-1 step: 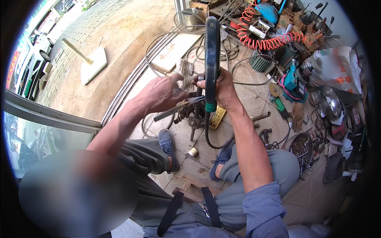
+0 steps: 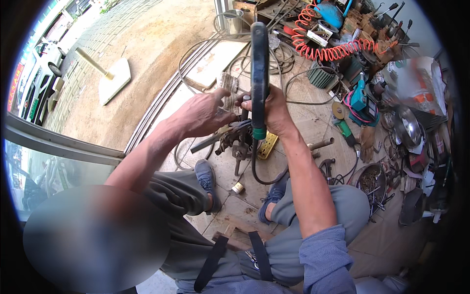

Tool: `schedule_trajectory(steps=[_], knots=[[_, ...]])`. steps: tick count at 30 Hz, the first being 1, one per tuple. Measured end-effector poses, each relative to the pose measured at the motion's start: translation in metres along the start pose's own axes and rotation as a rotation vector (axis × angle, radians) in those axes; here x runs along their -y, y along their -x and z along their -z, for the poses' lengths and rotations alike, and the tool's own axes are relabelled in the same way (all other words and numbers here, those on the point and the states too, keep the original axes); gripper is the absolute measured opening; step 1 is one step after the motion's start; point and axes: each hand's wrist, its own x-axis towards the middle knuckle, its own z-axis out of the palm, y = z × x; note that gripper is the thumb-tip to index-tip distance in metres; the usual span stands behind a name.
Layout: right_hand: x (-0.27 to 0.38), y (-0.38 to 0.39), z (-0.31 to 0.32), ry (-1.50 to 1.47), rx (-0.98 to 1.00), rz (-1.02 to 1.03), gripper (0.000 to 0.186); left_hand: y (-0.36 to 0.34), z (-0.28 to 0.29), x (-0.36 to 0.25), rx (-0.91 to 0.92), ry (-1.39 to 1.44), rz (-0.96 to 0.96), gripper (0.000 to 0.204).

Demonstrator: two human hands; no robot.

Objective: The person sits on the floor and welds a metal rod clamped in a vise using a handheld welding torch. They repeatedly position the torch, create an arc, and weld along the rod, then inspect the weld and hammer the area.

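My right hand (image 2: 277,113) is closed round a long black corded tool (image 2: 259,73) with a green collar at its near end; its exact kind does not show. It stands nearly upright in the picture and hides part of the hand. A dark upright metal pin (image 2: 246,104) sits by the right fingertips. Below is a greasy metal clamp-like assembly (image 2: 237,142) with a bar handle, and a dark flat bar (image 2: 204,143) juts from it to the left. My left hand (image 2: 208,113) has bent fingers spread apart, the lower one touching or close to the assembly's top.
A yellow power strip (image 2: 267,146) lies behind the assembly. A worn cloth glove (image 2: 227,88) rests beyond the left hand. To the right are a green angle grinder (image 2: 345,130), a hammer (image 2: 328,169), a pan of metal bits (image 2: 369,181) and an orange coiled hose (image 2: 338,51). Cables loop across the tiles.
The black tool's far end has shifted very slightly left and nearer. Both hands keep almost the same place.
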Motion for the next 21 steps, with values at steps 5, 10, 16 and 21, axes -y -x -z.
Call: schedule_trajectory(steps=[5, 10, 16, 21], knots=[[-0.016, -0.007, 0.006, -0.019, -0.059, -0.029, 0.022, -0.043, -0.026, 0.013, 0.045, 0.294, -0.083, 0.061], [-0.021, -0.02, 0.007, -0.051, -0.017, -0.04, 0.025, -0.086, -0.037, 0.032, 0.048, 0.26, -0.139, 0.053], [-0.039, -0.032, 0.013, -0.024, 0.074, -0.08, 0.02, -0.106, -0.066, 0.06, 0.129, 0.477, -0.21, 0.046], [-0.046, -0.037, 0.014, 0.07, 0.046, -0.088, 0.021, -0.105, -0.077, 0.065, 0.099, 0.451, -0.041, 0.049]])
